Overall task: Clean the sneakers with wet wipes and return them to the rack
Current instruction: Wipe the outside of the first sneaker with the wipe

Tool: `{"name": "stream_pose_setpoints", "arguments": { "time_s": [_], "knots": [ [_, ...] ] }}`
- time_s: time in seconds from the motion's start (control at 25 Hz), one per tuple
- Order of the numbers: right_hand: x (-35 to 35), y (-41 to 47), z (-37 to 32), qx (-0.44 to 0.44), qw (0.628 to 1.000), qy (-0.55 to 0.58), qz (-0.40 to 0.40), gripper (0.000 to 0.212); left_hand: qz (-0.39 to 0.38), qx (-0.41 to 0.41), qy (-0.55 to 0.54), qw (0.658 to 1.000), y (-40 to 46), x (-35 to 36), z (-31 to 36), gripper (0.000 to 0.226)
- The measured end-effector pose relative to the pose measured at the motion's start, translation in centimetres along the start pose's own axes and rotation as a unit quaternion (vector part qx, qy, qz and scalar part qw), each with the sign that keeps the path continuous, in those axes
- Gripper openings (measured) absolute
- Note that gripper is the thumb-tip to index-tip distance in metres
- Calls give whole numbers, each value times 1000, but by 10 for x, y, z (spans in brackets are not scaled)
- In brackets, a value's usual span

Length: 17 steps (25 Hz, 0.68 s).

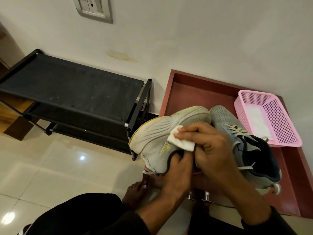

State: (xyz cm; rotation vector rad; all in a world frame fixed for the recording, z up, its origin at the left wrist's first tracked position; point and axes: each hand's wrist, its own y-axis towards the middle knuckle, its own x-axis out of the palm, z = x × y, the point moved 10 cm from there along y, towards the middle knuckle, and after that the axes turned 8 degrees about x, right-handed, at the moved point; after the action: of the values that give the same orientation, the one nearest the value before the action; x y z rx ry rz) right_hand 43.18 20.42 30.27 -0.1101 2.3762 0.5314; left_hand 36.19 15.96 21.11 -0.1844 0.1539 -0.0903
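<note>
Grey shoe in hands: a grey sneaker (162,133) is tipped on its side, sole up, above the red-brown table (194,89).
Left hand: the left hand (177,168) grips the shoe at its opening, fingers tucked inside.
Right hand: the right hand (208,146) presses a white wet wipe (179,141) on the shoe's side, fingers curled over it.
Other shoe: a second grey sneaker (237,133) lies on the table, just beside the first.
Pink basket: a pink basket (274,116) sits near the wall; something white, maybe wipes, lies inside.
Rack: the black shoe rack (72,89) stands to the left, against the wall.
</note>
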Motion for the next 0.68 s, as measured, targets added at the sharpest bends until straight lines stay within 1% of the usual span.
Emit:
{"name": "stream_pose_setpoints", "arguments": {
  "time_s": [0.04, 0.08, 0.12, 0.2, 0.24, 0.28, 0.32, 0.36, 0.4, 0.44, 0.48, 0.52, 0.56, 0.6, 0.68],
  "knots": [
    [5, -5, -7, -18, 1000, -4, -22, 49, 14, -5, -52, 999, 3, 0, -1, 29],
    [9, -6, -6, -28, 999, -5, -39, 51, 56, -21, -86, 995, 3, -5, -4, 21],
    [3, -2, 3, -24, 999, -3, -25, 51, 59, -31, -102, 993, 4, -5, -7, 20],
    [-10, 9, 26, 35, 999, 7, 16, 48, 81, -38, -141, 986, 9, -12, -11, 15],
    [-11, 7, 28, 61, 998, 6, 21, 47, 69, -43, -146, 986, 8, -10, -5, 14],
    [-5, 1, 23, 61, 998, 8, 8, 47, 38, -39, -167, 985, 10, 6, -3, 14],
    [4, -7, 10, 41, 999, 8, -17, 49, 7, -44, -179, 983, 10, 14, -12, 15],
    [12, -15, -3, 14, 999, 10, -41, 49, 14, -132, -253, 958, 5, 6, -22, 17],
    [14, -18, -5, -8, 998, 9, -56, 48, 58, -107, -116, 986, 5, -10, -31, 19],
    [9, -13, 2, -6, 999, 16, -50, 45, 124, -138, -88, 979, 3, -17, -47, 20],
    [0, -5, 16, 19, 999, 30, -28, 41, 71, -151, -188, 968, -1, -9, -47, 18],
    [-6, 0, 29, 52, 998, 36, -8, 37, 9, -56, -146, 988, 7, 3, -23, 16],
    [-10, 1, 34, 73, 997, 34, 5, 35, 56, -33, -102, 993, 14, -4, -8, 14],
    [-9, -2, 32, 77, 996, 38, 2, 36, 85, -9, -110, 990, 17, -18, -1, 11],
    [1, -12, 10, 34, 998, 42, -33, 43, 75, 37, -128, 988, 22, -16, 12, 23]
  ]
}}
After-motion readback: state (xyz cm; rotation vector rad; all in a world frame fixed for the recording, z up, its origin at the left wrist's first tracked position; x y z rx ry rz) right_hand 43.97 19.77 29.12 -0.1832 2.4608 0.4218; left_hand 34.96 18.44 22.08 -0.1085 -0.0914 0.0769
